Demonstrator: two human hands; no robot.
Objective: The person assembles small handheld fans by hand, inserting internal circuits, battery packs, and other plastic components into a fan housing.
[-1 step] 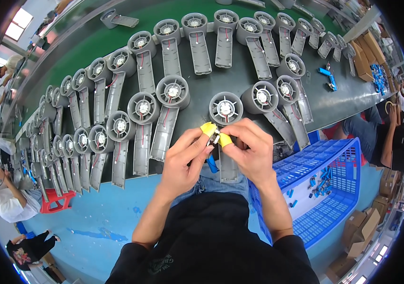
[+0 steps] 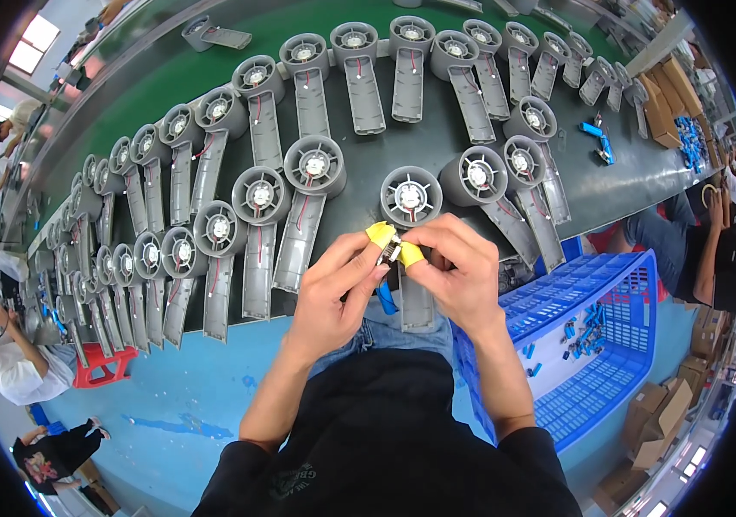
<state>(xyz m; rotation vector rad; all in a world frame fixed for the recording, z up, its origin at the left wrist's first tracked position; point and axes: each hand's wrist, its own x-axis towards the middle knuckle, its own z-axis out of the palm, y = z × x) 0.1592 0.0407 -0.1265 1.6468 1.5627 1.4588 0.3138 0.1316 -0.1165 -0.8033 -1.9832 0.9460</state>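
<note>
In front of my chest, both hands pinch a small circuit board (image 2: 390,251) with metal parts on it. A blue cylindrical battery (image 2: 386,297) hangs below the board, apparently joined to it. My left hand (image 2: 332,289) grips the board's left side between thumb and fingers, and my right hand (image 2: 456,269) closes on its right side. Yellow coverings wrap fingertips on both hands. Just behind them, at the table edge, lies a grey fan housing (image 2: 412,197) with a round head and an open handle (image 2: 418,308) toward me. My fingers partly hide the board and the handle.
Several similar grey fan housings (image 2: 314,167) stand in rows across the dark green table (image 2: 368,159). Blue battery pieces (image 2: 597,142) lie at its right. A blue crate (image 2: 549,302) holding more stands by my right arm. Other people sit at both sides; a red stool (image 2: 106,369) is at left.
</note>
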